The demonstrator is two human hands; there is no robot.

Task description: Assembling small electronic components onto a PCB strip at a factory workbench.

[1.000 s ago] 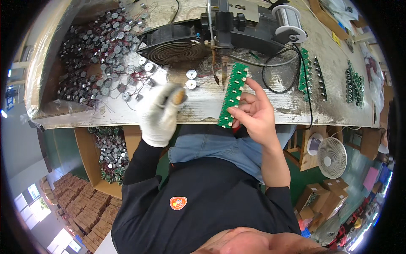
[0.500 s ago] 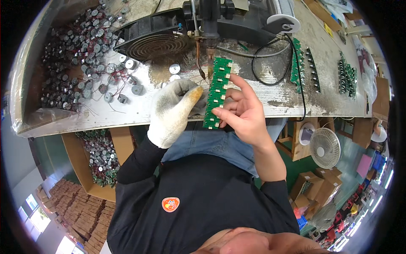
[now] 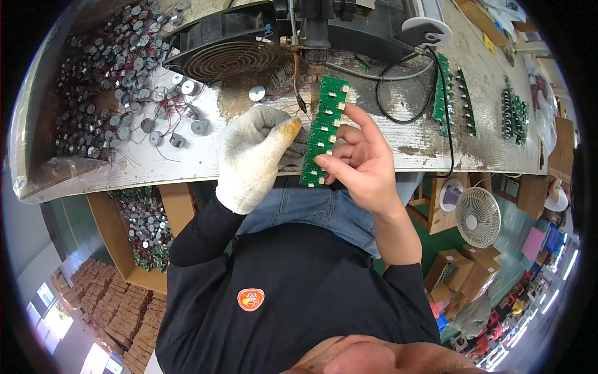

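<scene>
A long green circuit board strip (image 3: 325, 128) with small white connectors along one edge stands nearly upright in my right hand (image 3: 364, 159). Thumb and fingers grip its right side, the index finger stretched along the edge. My left hand (image 3: 252, 153), in a white glove with a yellow-stained thumb, is closed in a pinch at the board's left side; what its fingertips hold is hidden. Just above both hands hang a soldering iron (image 3: 317, 57) and a thin copper-coloured tube (image 3: 297, 78). The board's top end is right beside the iron's lower end.
Many small round motors with thin wires (image 3: 124, 75) are heaped on the left of the worn table (image 3: 398, 149). A black fan (image 3: 230, 59) and a solder spool (image 3: 427, 32) stand at the back. A black cable (image 3: 450, 153) and more green boards (image 3: 443, 93) lie to the right.
The board's upper end has shifted slightly up and right, tilting it a little more. My left hand stays pinched close to it; my right hand keeps its grip.
</scene>
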